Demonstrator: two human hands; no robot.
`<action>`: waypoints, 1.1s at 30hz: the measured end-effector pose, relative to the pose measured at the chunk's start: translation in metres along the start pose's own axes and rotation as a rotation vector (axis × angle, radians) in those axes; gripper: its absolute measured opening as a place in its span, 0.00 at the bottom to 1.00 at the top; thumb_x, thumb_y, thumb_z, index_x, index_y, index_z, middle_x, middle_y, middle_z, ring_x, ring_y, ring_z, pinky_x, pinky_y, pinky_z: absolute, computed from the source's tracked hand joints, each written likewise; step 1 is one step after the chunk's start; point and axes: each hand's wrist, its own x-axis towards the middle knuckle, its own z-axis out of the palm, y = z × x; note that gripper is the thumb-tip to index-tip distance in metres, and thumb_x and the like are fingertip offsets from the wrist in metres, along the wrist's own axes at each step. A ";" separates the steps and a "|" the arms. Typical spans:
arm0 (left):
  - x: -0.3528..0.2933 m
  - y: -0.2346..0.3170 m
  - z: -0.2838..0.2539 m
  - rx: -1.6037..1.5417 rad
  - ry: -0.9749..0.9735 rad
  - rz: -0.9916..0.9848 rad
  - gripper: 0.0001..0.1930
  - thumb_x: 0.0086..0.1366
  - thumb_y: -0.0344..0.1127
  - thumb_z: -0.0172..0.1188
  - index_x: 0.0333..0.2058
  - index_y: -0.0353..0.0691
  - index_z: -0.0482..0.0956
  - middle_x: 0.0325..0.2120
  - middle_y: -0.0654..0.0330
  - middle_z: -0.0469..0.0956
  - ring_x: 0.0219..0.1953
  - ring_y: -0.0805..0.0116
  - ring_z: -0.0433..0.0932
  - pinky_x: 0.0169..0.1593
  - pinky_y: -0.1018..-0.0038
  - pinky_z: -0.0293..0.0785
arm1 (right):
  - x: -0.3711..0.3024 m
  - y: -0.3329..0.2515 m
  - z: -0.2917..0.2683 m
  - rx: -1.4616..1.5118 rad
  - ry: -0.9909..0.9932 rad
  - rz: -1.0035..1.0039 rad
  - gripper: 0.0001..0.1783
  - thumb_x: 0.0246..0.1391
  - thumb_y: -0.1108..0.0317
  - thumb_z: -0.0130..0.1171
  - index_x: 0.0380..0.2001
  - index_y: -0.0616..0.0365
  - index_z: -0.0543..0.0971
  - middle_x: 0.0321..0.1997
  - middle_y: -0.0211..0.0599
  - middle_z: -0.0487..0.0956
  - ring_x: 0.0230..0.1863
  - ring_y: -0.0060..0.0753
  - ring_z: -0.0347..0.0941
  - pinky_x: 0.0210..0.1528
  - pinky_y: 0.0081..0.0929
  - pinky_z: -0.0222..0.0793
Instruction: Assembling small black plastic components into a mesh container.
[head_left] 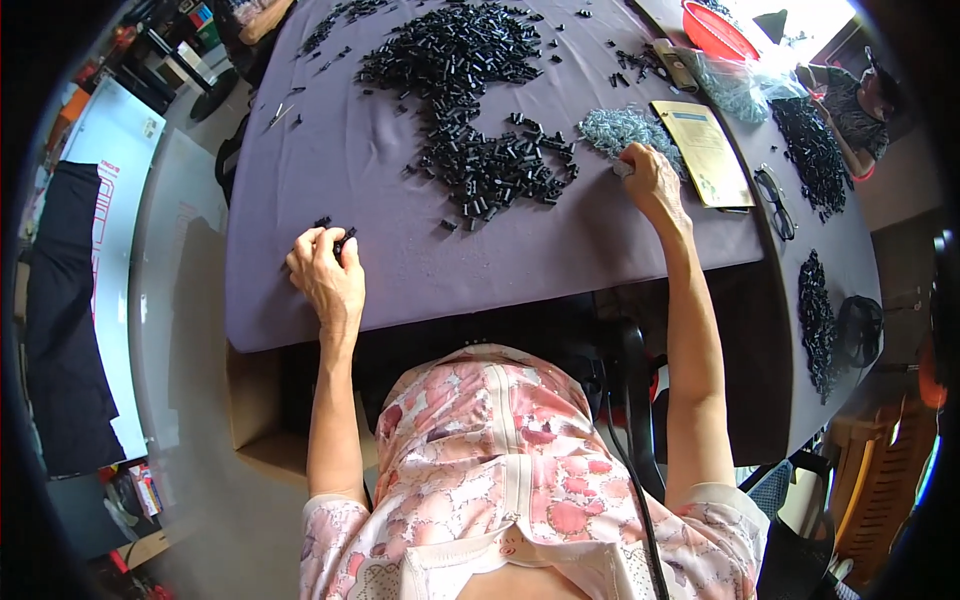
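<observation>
My left hand (pixel 328 272) rests near the front left of the cloth-covered table. Its fingers are curled round a few small black plastic pieces (pixel 345 240), which poke out past the fingertips. At the right, my right hand (pixel 655 185) is closed at the near edge of a pile of small clear plastic pieces (pixel 610 128), with a few of them showing at its fingertips. Between and beyond my hands spreads a big heap of short black tube-like pieces (pixel 465 45), with a looser cluster (pixel 500 170) on its near side.
A yellow-brown envelope (pixel 705 150) lies beside the clear pile, with eyeglasses (pixel 775 200) to its right. Further off are a red basket (pixel 718 30) and a bag of clear pieces (pixel 735 85). Small scissors (pixel 280 115) lie far left. Another person (pixel 855 110) sits at the right.
</observation>
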 end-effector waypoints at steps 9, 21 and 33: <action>0.002 0.003 0.002 -0.003 0.028 0.027 0.09 0.50 0.32 0.62 0.32 0.46 0.76 0.41 0.61 0.69 0.46 0.56 0.66 0.46 0.58 0.62 | 0.000 0.004 0.002 -0.043 0.008 -0.009 0.07 0.47 0.72 0.48 0.31 0.57 0.73 0.34 0.47 0.74 0.38 0.51 0.70 0.40 0.43 0.66; -0.005 0.002 -0.002 -0.008 0.027 0.018 0.07 0.51 0.34 0.61 0.31 0.44 0.76 0.40 0.59 0.68 0.46 0.56 0.65 0.47 0.57 0.61 | -0.015 -0.025 0.026 -0.250 0.266 0.118 0.04 0.50 0.72 0.45 0.29 0.60 0.70 0.32 0.43 0.71 0.36 0.42 0.69 0.37 0.36 0.67; 0.000 0.001 0.002 -0.011 0.037 0.029 0.08 0.51 0.34 0.61 0.31 0.45 0.76 0.40 0.60 0.68 0.46 0.56 0.66 0.47 0.57 0.61 | -0.015 -0.021 0.032 -0.028 0.355 0.082 0.07 0.46 0.77 0.46 0.32 0.59 0.67 0.31 0.43 0.71 0.36 0.45 0.69 0.37 0.37 0.67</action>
